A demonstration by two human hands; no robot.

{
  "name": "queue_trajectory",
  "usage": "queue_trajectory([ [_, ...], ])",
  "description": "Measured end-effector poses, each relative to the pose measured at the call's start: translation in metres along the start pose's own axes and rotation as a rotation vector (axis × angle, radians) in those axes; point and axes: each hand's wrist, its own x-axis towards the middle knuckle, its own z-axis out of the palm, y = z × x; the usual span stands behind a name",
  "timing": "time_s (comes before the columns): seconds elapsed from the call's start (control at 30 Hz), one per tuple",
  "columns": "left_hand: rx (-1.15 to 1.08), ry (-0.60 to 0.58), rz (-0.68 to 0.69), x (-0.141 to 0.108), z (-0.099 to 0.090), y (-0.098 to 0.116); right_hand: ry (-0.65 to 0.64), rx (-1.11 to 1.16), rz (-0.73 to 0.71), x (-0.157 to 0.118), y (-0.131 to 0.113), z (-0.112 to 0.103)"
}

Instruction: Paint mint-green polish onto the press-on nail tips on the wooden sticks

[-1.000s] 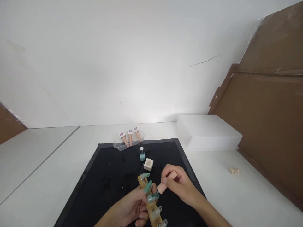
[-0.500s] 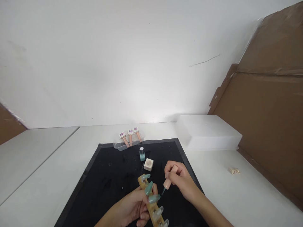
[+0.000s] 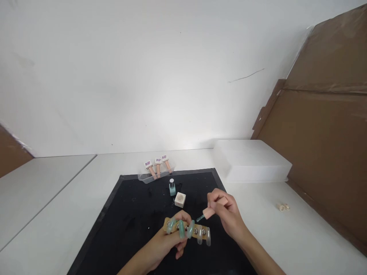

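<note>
My left hand [image 3: 169,242] is closed around a yellowish nail-tip stand [image 3: 192,230] that carries a row of false nails. Toward its left end the nails are green, such as this false nail [image 3: 181,229]; the two at the right end [image 3: 208,236] look clear. Pinched in my right hand [image 3: 226,214] is a nail polish brush [image 3: 213,211] with a peach handle. Its green-coated bristles point down-left, just to the right of the green nails and apart from them. Beyond my hands stand a white square bottle [image 3: 180,199] and a small teal polish bottle [image 3: 172,188].
A black mat [image 3: 126,214] covers the middle of the white table. At its far edge, a clear tray [image 3: 147,179] holds several peach-handled bottles [image 3: 158,168]. A translucent plastic box [image 3: 255,164] sits at the back right, and small cream rings [image 3: 283,207] lie farther right.
My left hand has turned the nail stand from steeply slanted to nearly level. My right hand has moved slightly right and up, and the brush lies flatter.
</note>
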Motion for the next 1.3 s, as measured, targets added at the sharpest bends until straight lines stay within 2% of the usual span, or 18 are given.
queue_trajectory([
  [0.13, 0.142, 0.027, -0.028, 0.002, 0.003, 0.004, -0.224, -0.122, -0.053, -0.001, -0.012, 0.004],
  [0.27, 0.172, 0.018, -0.035, 0.004, 0.006, 0.007, -0.327, -0.18, -0.049, 0.001, -0.019, 0.008],
  [0.4, 0.171, 0.005, -0.041, 0.003, 0.007, 0.006, -0.281, -0.288, 0.052, 0.001, -0.015, 0.008],
  [0.57, 0.161, 0.032, -0.074, 0.001, 0.008, 0.005, -0.18, -0.293, 0.171, 0.001, -0.007, 0.006],
  [0.73, 0.149, 0.008, -0.087, 0.0, 0.008, 0.006, -0.108, -0.23, 0.114, 0.002, -0.008, 0.004],
  [0.87, 0.127, 0.017, -0.085, 0.001, 0.005, 0.004, -0.239, -0.153, 0.06, 0.0, -0.01, 0.004],
  [0.97, 0.101, 0.015, -0.074, 0.002, 0.005, 0.005, -0.308, -0.175, 0.075, -0.001, -0.011, 0.006],
  [1.1, 0.073, 0.037, -0.098, 0.001, 0.007, 0.006, -0.178, -0.229, 0.135, 0.001, -0.01, 0.004],
  [1.17, 0.056, 0.03, -0.096, 0.0, 0.007, 0.005, -0.123, -0.236, 0.12, 0.003, -0.008, 0.003],
  [1.3, 0.035, 0.016, -0.093, -0.001, 0.005, 0.003, -0.165, -0.172, 0.045, 0.001, -0.009, 0.002],
])
